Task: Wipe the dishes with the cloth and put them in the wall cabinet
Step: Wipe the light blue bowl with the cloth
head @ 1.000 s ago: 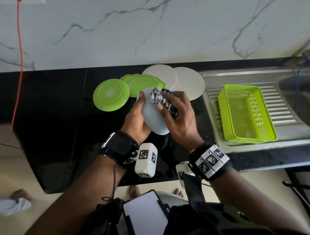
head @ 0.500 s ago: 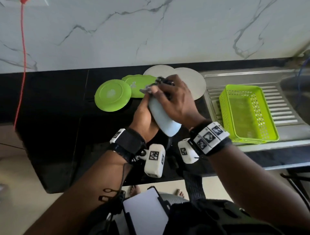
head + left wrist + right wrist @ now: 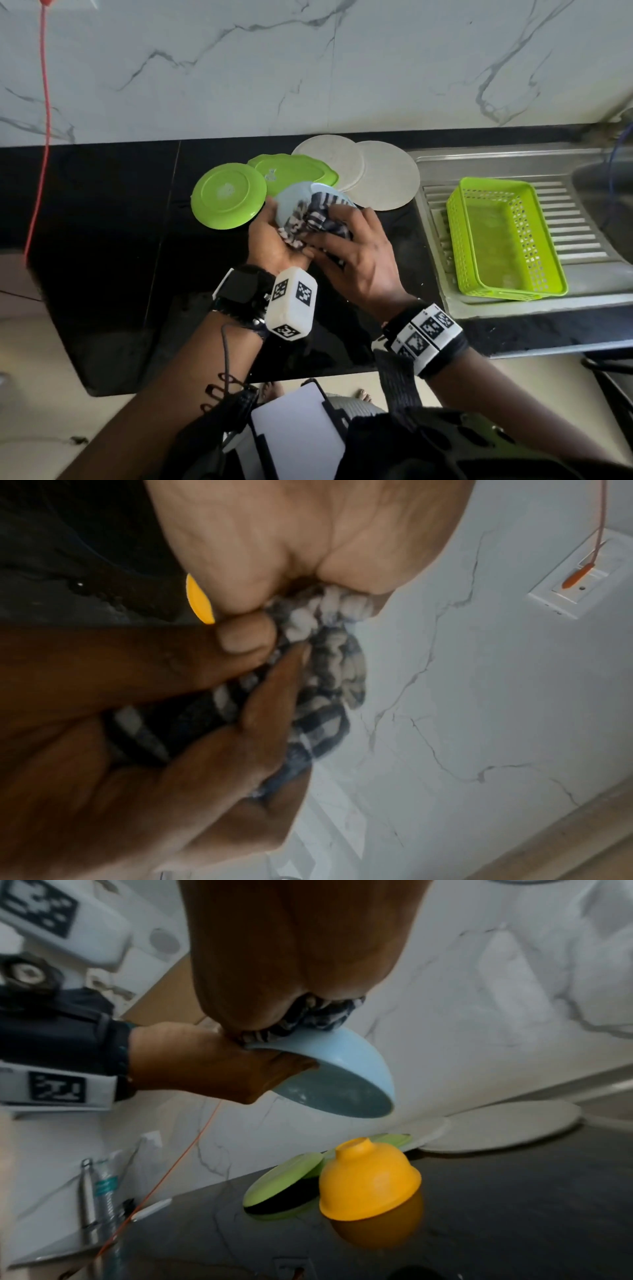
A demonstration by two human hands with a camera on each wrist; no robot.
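My left hand [image 3: 274, 240] grips a pale blue bowl [image 3: 291, 202] above the black counter; the bowl is tilted with its opening [image 3: 342, 1096] facing down and away. My right hand [image 3: 356, 253] holds a bunched dark-and-white checked cloth [image 3: 313, 219] and presses it against the bowl's outer side. The cloth [image 3: 329, 653] shows pinched between thumb and fingers in the left wrist view. Two green plates [image 3: 227, 195] [image 3: 294, 171] and two white plates [image 3: 329, 164] [image 3: 387, 178] lie face down on the counter behind the bowl. An orange bowl [image 3: 369, 1177] stands upside down beneath my hands.
A green perforated basket [image 3: 503, 236] sits on the steel sink drainboard [image 3: 582, 212] at the right. A marble wall runs behind the counter, with a red cord [image 3: 42, 102] hanging at the left. The wall cabinet is out of view.
My right hand has slid the cloth from the bowl's far top edge back down over its near side. The bowl has turned in my left hand.
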